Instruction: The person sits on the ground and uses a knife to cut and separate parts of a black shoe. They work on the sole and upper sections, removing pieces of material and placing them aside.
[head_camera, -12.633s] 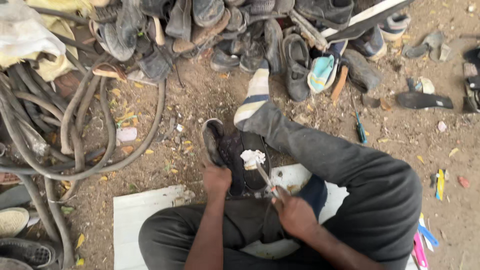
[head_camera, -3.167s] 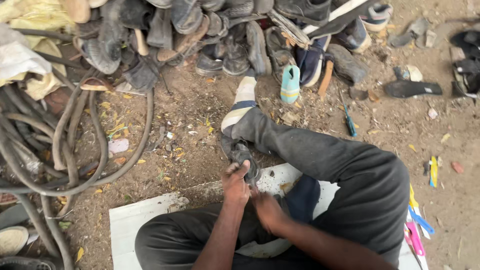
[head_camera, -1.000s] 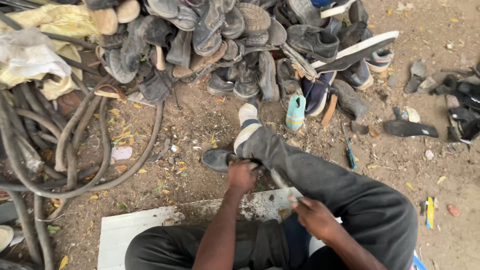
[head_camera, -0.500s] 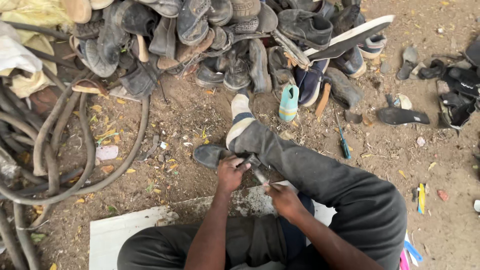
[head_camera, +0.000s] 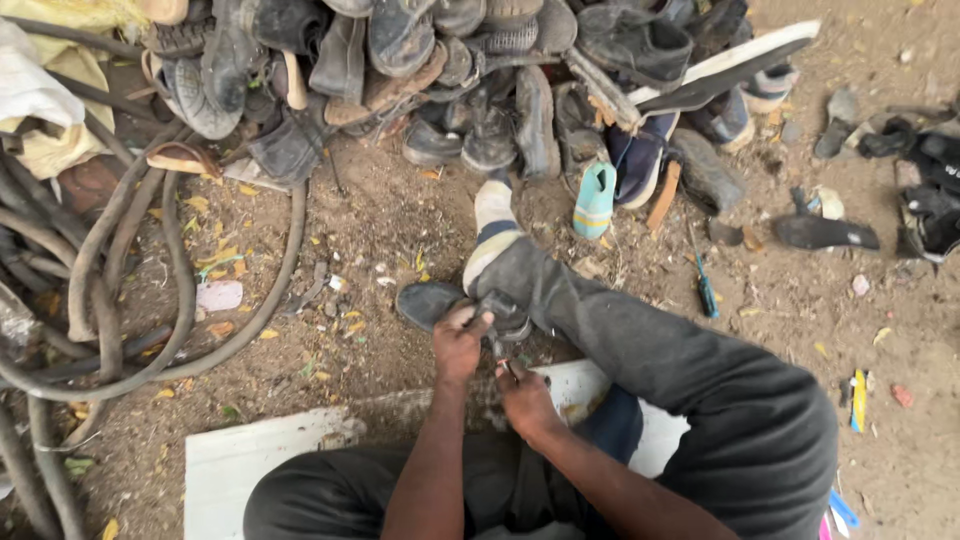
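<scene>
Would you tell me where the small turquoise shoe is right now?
In the head view the turquoise shoe lies on the dirt right of centre, at the foot of the shoe pile, just right of the striped sock.

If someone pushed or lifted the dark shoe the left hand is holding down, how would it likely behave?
The dark shoe lies flat and low on the dirt, so it would probably slide rather than roll or tip. It looks worn and thin, so it likely bends when lifted. The left hand pins it alone, which suggests it is light.
</scene>
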